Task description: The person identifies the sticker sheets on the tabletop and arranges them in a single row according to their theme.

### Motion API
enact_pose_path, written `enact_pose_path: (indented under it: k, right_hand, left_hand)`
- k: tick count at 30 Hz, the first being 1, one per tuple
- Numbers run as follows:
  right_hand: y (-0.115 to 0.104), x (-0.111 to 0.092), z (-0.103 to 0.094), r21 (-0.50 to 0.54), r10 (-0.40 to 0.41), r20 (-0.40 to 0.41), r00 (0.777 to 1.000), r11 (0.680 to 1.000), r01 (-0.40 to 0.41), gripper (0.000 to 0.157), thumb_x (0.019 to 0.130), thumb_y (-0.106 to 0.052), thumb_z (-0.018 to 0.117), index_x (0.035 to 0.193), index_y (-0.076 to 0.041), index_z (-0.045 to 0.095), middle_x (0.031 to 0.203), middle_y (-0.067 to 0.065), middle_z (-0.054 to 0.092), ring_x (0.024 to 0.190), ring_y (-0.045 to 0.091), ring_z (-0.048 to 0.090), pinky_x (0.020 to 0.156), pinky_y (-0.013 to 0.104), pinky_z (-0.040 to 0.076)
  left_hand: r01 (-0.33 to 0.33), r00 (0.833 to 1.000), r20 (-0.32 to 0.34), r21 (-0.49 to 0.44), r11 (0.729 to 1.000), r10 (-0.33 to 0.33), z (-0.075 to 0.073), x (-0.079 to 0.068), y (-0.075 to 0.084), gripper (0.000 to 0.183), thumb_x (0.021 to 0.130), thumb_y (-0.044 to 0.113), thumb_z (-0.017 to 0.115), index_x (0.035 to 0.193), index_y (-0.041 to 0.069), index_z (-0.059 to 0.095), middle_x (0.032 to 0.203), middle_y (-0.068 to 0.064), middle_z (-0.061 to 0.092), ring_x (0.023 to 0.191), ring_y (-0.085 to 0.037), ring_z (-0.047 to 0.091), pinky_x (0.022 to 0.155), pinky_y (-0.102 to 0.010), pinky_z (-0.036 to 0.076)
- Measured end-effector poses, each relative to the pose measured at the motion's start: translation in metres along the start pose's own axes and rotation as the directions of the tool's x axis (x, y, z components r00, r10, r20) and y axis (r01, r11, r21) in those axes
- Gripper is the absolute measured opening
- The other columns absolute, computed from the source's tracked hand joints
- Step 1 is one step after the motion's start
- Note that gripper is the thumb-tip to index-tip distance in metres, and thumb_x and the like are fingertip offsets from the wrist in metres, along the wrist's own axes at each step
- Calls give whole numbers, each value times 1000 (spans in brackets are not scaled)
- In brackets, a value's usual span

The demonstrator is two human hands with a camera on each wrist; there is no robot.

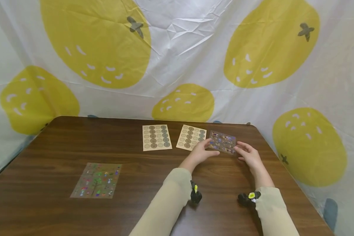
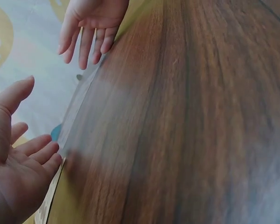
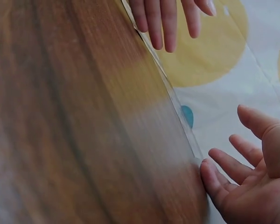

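Observation:
A clear sticker sheet (image 1: 223, 142) with small colourful figures lies at the far right of the table, between my two hands. At its left edge is my left hand (image 1: 199, 152), fingers extended and thumb apart, partly covering a cream sheet. My right hand (image 1: 249, 156) is at the other edge, its fingers loosely bent near the corner. In the left wrist view, neither the left hand (image 2: 23, 172) nor the right appears to pinch anything. From the right wrist view, the right hand's (image 3: 252, 179) fingers are spread at the sheet's side; exact contact is hard to tell.
Two cream sheets with rows of round stickers lie at the back, one on the left (image 1: 157, 138) and one on the right (image 1: 186, 135). Another clear sticker sheet (image 1: 97, 181), with a tree, lies front left. A lemon-patterned curtain (image 1: 183, 59) hangs behind the brown table (image 1: 47, 170).

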State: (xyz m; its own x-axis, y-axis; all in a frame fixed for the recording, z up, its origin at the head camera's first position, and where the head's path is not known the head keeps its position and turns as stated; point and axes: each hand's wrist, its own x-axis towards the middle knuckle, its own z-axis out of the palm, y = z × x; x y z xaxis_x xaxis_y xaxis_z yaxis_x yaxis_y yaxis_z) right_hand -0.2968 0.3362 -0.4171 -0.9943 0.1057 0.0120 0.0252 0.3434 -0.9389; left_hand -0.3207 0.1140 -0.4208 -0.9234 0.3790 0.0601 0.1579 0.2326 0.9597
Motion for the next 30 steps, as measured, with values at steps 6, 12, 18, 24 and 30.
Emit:
enact_pose_path:
  k: [6, 12, 18, 24, 30]
  right_hand:
    - [6, 2, -4, 31, -11, 15, 1000, 999, 10, 66, 89, -35, 54, 139, 0, 27, 134, 23, 36, 107, 16, 46, 83, 28, 45]
    - [9, 2, -4, 41, -22, 37, 999, 999, 20, 65, 91, -32, 51, 140, 0, 24, 135, 24, 34, 113, 29, 43, 81, 26, 45]
    - [8, 2, -4, 23, -30, 51, 998, 999, 29, 63, 93, -31, 49, 141, -1, 23, 136, 24, 34, 115, 34, 40, 78, 25, 45]
    - [8, 1, -3, 2, -8, 55, 998, 1000, 8, 60, 94, -30, 47, 141, -1, 23, 136, 24, 35, 117, 35, 39, 79, 24, 44]
    - [8, 1, -3, -7, 5, 52, 999, 1000, -4, 62, 94, -34, 46, 141, -1, 23, 134, 25, 36, 117, 34, 38, 81, 24, 43]
  left_hand:
    - [11, 1000, 17, 10, 1000, -11, 4, 1, 2, 72, 79, 29, 69, 139, 13, 34, 138, -10, 37, 125, -22, 35, 97, -34, 35]
    - [-15, 1000, 5, 39, 999, 15, 7, 4, 2, 68, 80, 24, 68, 138, 11, 35, 137, -9, 39, 125, -23, 36, 99, -34, 32]
    - [-27, 1000, -14, 4, 1000, 27, 14, 9, 2, 67, 79, 21, 69, 137, 11, 36, 137, -8, 39, 124, -25, 37, 99, -33, 31]
    - [0, 1000, -16, 8, 1000, 0, 20, 8, 6, 75, 78, 26, 70, 141, 13, 30, 140, -8, 35, 126, -25, 33, 101, -37, 28]
    - [-6, 1000, 5, 48, 999, 5, 20, 9, 6, 78, 80, 24, 68, 143, 11, 23, 143, -10, 29, 128, -26, 28, 103, -37, 24]
